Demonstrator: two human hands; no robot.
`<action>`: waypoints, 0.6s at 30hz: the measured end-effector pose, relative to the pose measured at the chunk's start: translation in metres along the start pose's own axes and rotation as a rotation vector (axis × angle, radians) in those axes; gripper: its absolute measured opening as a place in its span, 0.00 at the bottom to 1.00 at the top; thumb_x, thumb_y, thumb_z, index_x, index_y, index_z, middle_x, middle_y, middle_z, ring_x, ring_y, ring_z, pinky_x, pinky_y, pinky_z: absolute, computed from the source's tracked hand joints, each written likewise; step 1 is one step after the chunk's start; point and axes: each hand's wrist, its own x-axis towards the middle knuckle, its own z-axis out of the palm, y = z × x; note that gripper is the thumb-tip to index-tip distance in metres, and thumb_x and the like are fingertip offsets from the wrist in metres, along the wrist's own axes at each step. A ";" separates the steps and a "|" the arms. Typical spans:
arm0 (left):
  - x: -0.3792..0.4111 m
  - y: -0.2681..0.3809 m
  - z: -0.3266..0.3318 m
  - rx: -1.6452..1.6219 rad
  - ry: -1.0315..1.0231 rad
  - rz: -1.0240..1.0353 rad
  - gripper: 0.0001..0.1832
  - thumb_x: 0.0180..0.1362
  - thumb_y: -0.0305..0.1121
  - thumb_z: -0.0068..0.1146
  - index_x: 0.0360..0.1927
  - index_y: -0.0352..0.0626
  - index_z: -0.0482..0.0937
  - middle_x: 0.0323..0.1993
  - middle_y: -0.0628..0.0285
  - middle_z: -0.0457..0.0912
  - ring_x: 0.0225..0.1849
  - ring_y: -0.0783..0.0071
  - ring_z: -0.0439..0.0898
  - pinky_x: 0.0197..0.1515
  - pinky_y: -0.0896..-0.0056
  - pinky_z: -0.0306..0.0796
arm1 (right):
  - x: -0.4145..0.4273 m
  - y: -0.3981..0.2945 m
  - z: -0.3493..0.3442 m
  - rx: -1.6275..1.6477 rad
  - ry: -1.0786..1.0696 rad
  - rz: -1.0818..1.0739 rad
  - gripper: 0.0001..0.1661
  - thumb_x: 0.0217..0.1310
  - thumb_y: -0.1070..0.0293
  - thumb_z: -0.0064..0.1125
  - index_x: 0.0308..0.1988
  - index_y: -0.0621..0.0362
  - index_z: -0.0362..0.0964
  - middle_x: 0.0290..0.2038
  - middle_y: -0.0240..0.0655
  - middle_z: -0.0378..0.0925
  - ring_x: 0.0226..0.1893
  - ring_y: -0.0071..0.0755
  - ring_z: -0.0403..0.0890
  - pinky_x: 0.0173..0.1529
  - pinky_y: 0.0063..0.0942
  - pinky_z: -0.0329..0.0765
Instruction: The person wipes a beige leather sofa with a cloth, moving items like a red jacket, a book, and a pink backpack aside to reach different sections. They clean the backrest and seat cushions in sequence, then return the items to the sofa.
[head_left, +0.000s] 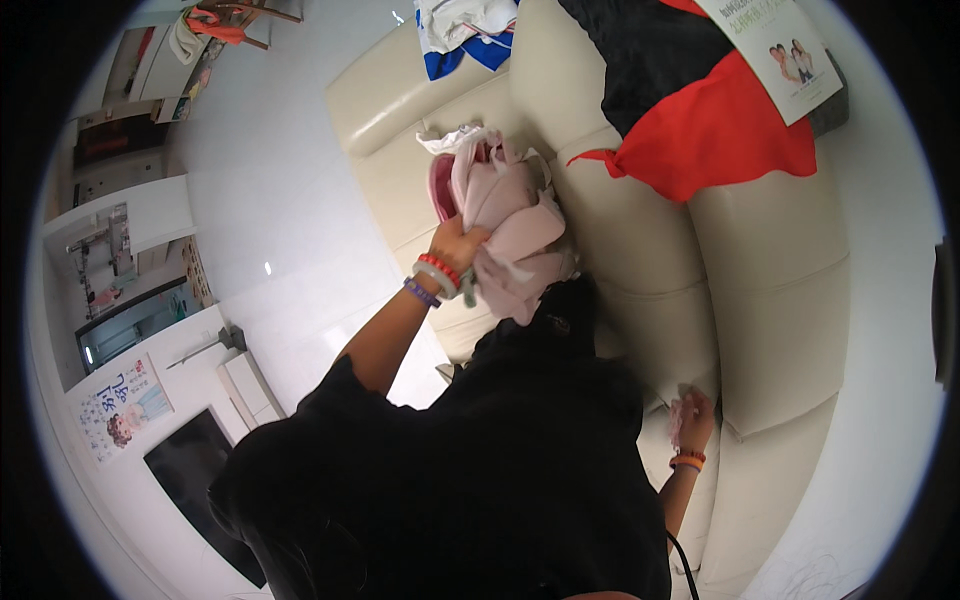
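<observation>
My left hand grips the near edge of a crumpled pale pink bundle of fabric, either a soft bag or clothing, on the cream leather sofa. A darker pink lining shows at its left side, and a white cloth lies at its far end. Low on the right, my right hand is beside the sofa's back cushions, its fingers closed on a small pink lacy or crumpled cloth. Part of what each hand holds is hidden by the fingers. Bracelets circle both wrists.
A red and black cloth is draped over the sofa back, with a printed booklet over it. White and blue clothing lies at the sofa's far end. A wall-mounted television and a wooden chair stand off left.
</observation>
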 end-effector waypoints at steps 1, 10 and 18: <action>0.005 0.003 0.008 -0.005 0.019 0.016 0.24 0.44 0.43 0.51 0.35 0.29 0.75 0.31 0.39 0.77 0.36 0.48 0.76 0.42 0.62 0.68 | 0.006 0.000 0.004 -0.109 0.034 -0.045 0.22 0.51 0.60 0.58 0.42 0.63 0.67 0.31 0.39 0.75 0.29 0.32 0.77 0.33 0.28 0.73; 0.011 0.010 0.080 0.123 -0.044 -0.026 0.27 0.44 0.48 0.52 0.31 0.26 0.74 0.26 0.43 0.77 0.31 0.56 0.76 0.36 0.65 0.68 | 0.030 -0.006 0.046 -0.452 -0.072 -0.080 0.21 0.46 0.55 0.59 0.31 0.64 0.71 0.23 0.43 0.76 0.26 0.43 0.78 0.33 0.33 0.73; 0.011 0.018 0.120 -0.110 0.144 -0.102 0.24 0.44 0.47 0.51 0.31 0.30 0.75 0.25 0.46 0.76 0.30 0.56 0.76 0.35 0.61 0.68 | 0.003 0.029 0.047 -0.047 -0.095 0.039 0.19 0.50 0.56 0.54 0.34 0.62 0.73 0.31 0.42 0.78 0.33 0.44 0.78 0.39 0.33 0.73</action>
